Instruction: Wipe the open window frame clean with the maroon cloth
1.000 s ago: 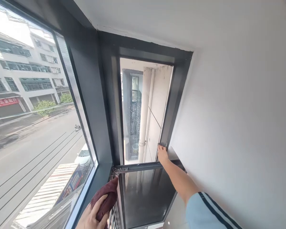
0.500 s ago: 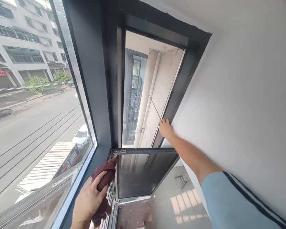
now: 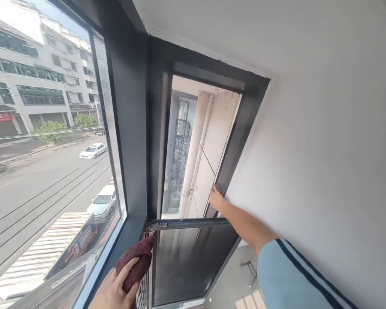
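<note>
Your right hand (image 3: 216,198) reaches far forward, fingers pressed flat against the right edge of the dark window frame (image 3: 241,128), just above the top rail of the opened sash (image 3: 189,224). Your left hand (image 3: 114,291) sits low by the sill, fingers curled around a bunched maroon cloth (image 3: 135,262) that touches the sash's hinge corner. Beyond the large pane on your left lies a street with cars. Keep the right hand braced on the frame; wipe with short strokes, cloth firmly gripped.
</note>
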`<action>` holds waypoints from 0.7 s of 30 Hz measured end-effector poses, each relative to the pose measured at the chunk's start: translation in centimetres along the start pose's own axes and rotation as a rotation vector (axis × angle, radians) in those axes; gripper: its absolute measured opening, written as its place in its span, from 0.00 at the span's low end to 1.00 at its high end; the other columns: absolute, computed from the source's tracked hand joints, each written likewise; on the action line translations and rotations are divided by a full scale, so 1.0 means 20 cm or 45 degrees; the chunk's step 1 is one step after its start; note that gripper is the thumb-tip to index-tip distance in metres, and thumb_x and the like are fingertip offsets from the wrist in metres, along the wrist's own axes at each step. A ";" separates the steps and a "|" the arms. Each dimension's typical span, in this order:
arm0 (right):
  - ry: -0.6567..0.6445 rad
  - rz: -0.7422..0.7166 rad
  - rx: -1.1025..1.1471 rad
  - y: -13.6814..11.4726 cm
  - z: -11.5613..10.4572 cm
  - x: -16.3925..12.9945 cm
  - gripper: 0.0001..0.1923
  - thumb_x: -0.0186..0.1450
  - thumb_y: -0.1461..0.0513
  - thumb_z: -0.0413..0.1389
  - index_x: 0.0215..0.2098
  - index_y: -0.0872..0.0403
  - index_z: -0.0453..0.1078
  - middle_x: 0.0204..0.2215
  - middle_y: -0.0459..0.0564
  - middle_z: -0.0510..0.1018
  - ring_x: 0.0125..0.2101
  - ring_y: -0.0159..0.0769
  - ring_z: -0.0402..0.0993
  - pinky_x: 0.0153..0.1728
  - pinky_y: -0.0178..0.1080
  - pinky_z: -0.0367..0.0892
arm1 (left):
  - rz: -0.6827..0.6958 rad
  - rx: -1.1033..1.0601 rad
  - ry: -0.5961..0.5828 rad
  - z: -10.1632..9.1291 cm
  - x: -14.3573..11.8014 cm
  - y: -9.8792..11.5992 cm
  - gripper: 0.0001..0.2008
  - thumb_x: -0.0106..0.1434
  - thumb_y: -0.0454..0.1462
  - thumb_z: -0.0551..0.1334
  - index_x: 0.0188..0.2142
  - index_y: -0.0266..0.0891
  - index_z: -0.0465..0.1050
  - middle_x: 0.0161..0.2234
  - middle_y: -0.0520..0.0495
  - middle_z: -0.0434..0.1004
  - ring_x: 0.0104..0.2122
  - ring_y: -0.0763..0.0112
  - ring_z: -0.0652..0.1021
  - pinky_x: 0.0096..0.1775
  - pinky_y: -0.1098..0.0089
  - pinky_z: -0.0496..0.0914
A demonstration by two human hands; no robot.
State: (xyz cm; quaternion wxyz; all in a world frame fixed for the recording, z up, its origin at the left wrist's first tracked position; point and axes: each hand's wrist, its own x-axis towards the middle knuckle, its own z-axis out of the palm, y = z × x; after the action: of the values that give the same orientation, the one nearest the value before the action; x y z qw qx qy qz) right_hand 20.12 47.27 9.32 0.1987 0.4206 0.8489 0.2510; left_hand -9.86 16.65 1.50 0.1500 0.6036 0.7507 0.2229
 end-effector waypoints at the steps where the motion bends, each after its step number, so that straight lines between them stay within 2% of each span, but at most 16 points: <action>1: 0.017 0.008 -0.013 0.09 -0.06 -0.02 0.14 0.61 0.67 0.53 0.42 0.56 0.78 0.48 0.60 0.77 0.57 0.49 0.62 0.63 0.61 0.32 | -0.046 -0.041 0.044 0.00 0.00 0.01 0.23 0.62 0.47 0.47 0.54 0.50 0.64 0.55 0.47 0.69 0.53 0.60 0.71 0.56 0.56 0.67; 2: 0.030 0.017 -0.025 0.18 -0.13 -0.03 0.14 0.62 0.67 0.52 0.43 0.56 0.77 0.48 0.60 0.77 0.58 0.49 0.60 0.63 0.63 0.29 | -0.072 -0.062 0.065 -0.01 0.00 0.02 0.23 0.62 0.46 0.46 0.56 0.50 0.61 0.54 0.46 0.69 0.52 0.60 0.71 0.54 0.56 0.68; 6: 0.173 0.125 -0.093 0.54 -0.45 -0.07 0.16 0.63 0.70 0.49 0.41 0.57 0.78 0.44 0.59 0.78 0.60 0.53 0.54 0.58 0.71 0.24 | -0.060 -0.044 0.035 -0.01 0.00 0.06 0.22 0.63 0.45 0.46 0.55 0.51 0.60 0.53 0.46 0.67 0.51 0.59 0.70 0.54 0.57 0.66; 8: 0.300 0.241 -0.139 0.66 -0.58 -0.09 0.15 0.62 0.70 0.50 0.38 0.56 0.78 0.45 0.58 0.77 0.62 0.56 0.50 0.57 0.73 0.25 | -0.053 -0.030 0.036 -0.02 -0.01 0.06 0.22 0.63 0.45 0.46 0.56 0.50 0.59 0.52 0.45 0.66 0.52 0.58 0.69 0.54 0.57 0.64; 10: 0.430 0.335 -0.169 0.71 -0.64 -0.11 0.13 0.60 0.68 0.53 0.39 0.56 0.78 0.52 0.59 0.73 0.63 0.58 0.44 0.56 0.74 0.26 | -0.059 -0.023 0.052 -0.01 -0.01 0.06 0.22 0.63 0.46 0.47 0.56 0.50 0.58 0.51 0.43 0.66 0.51 0.58 0.69 0.55 0.57 0.64; 13: 0.602 0.404 -0.186 0.70 -0.63 -0.14 0.16 0.59 0.67 0.55 0.45 0.57 0.75 0.63 0.61 0.58 0.65 0.59 0.37 0.58 0.70 0.30 | -0.085 -0.044 0.040 0.00 -0.01 0.04 0.21 0.63 0.46 0.45 0.56 0.51 0.58 0.51 0.46 0.66 0.52 0.59 0.69 0.55 0.57 0.63; 15: 0.657 0.491 -0.183 0.67 -0.61 -0.13 0.14 0.60 0.68 0.54 0.44 0.58 0.75 0.66 0.62 0.51 0.65 0.59 0.37 0.59 0.67 0.33 | -0.069 -0.044 0.008 0.01 0.00 0.03 0.21 0.63 0.45 0.45 0.56 0.52 0.57 0.53 0.48 0.66 0.53 0.60 0.68 0.55 0.58 0.62; 18: 0.693 0.616 -0.175 0.65 -0.59 -0.10 0.13 0.64 0.68 0.50 0.41 0.59 0.75 0.65 0.64 0.51 0.64 0.62 0.42 0.58 0.65 0.39 | -0.039 -0.012 0.008 0.02 -0.01 0.03 0.21 0.64 0.45 0.44 0.56 0.51 0.57 0.54 0.50 0.66 0.53 0.62 0.67 0.55 0.59 0.63; 21: 0.710 0.614 -0.195 0.58 -0.50 -0.06 0.15 0.65 0.67 0.47 0.44 0.60 0.75 0.64 0.67 0.54 0.62 0.63 0.46 0.55 0.65 0.45 | -0.016 0.031 0.034 0.00 -0.01 0.03 0.22 0.62 0.45 0.47 0.56 0.51 0.59 0.54 0.49 0.69 0.53 0.60 0.69 0.54 0.58 0.65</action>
State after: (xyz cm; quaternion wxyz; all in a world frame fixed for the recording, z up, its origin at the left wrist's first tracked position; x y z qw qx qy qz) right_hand 22.36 49.79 24.34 -0.0740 0.5079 0.7257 0.4582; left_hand -9.29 16.46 1.74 0.1340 0.5976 0.7591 0.2206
